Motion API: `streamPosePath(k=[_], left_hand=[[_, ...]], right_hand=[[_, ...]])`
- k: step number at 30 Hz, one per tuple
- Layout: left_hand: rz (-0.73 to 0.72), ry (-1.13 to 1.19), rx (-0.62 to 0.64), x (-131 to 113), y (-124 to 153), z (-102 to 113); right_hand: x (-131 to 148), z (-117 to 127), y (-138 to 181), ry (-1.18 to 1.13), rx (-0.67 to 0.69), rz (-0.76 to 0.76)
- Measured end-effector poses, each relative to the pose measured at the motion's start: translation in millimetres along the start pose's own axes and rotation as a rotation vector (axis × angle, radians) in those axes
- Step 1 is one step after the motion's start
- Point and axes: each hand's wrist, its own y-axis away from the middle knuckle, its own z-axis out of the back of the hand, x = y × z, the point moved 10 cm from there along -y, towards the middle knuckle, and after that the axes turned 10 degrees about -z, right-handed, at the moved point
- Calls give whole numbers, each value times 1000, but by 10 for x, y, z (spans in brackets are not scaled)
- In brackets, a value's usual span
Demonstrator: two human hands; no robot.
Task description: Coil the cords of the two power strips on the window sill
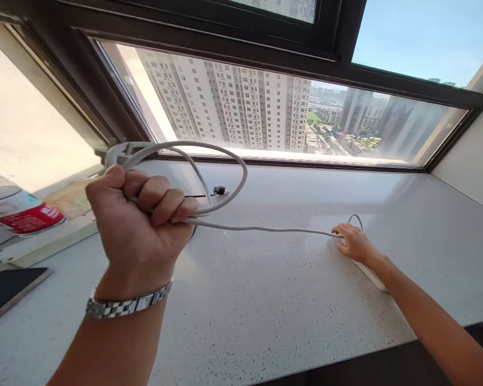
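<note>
My left hand (140, 214), with a silver metal watch band at its wrist, is closed around a looped white cable (241, 177) and holds it up over the windowsill counter. From that fist one length of the cable runs nearly straight to the right. There my right hand (354, 241) has its fingers closed on the cable, low over the counter, and a small loop rises behind them. A slim white bar-shaped object (372, 276) lies under my right hand and forearm, which hide most of it.
The speckled white counter (257, 295) runs below a dark-framed window (265, 155). Behind the cable loop lies a small black piece (220, 191) with a thin black cord. At left are a container with a red label (32, 214) and a dark flat panel (12, 289).
</note>
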Motion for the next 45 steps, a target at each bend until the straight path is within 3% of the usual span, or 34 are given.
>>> streamPosePath(k=[3,5,8,10,11,13,15,18,20,22,27,30,32,35,38,40,45], left_hand=[[-20,5,-52,-65,-75,207],[1,8,-91,42,-102,368],[113,30,-111,426,-64,549],[226,57,-80,769,30,589],[265,73,-62,923,86,593],[302,87,-24,1167,192,585],[328,81,20,1348,286,555],[377,70,51,1503,362,542],[366,58,31,1485,314,596],[289,16,-6,1347,174,703],[-158,-156,-220,632,-169,1093],[-257,-183,-180,528,-119,1037],[-252,-185,-35,652,10,834],[-186,-208,188,1015,335,513],[-96,-284,273,1410,664,385],[-51,-351,258,1593,812,402],[57,-466,245,1782,904,446]], right_hand=[[-620,122,52,142,-27,-48],[-1053,255,83,279,-95,-81],[-1836,437,150,375,-148,-433],[-2101,509,258,383,-185,-676],[-2060,536,298,363,-233,-728],[-1622,556,309,255,-376,-651],[-805,433,228,60,-419,-347],[550,37,117,-96,-228,158],[1080,-201,41,-153,-69,327],[1114,-300,-117,-179,2,258],[155,-210,-315,-153,16,-223],[-87,-128,-258,-247,-10,-345],[38,-122,-228,-490,-18,-327],[458,-158,-171,-1040,17,-221],[899,-188,-57,-1355,42,-102],[1184,-180,39,-1262,30,17],[1537,-203,150,-624,-76,137]])
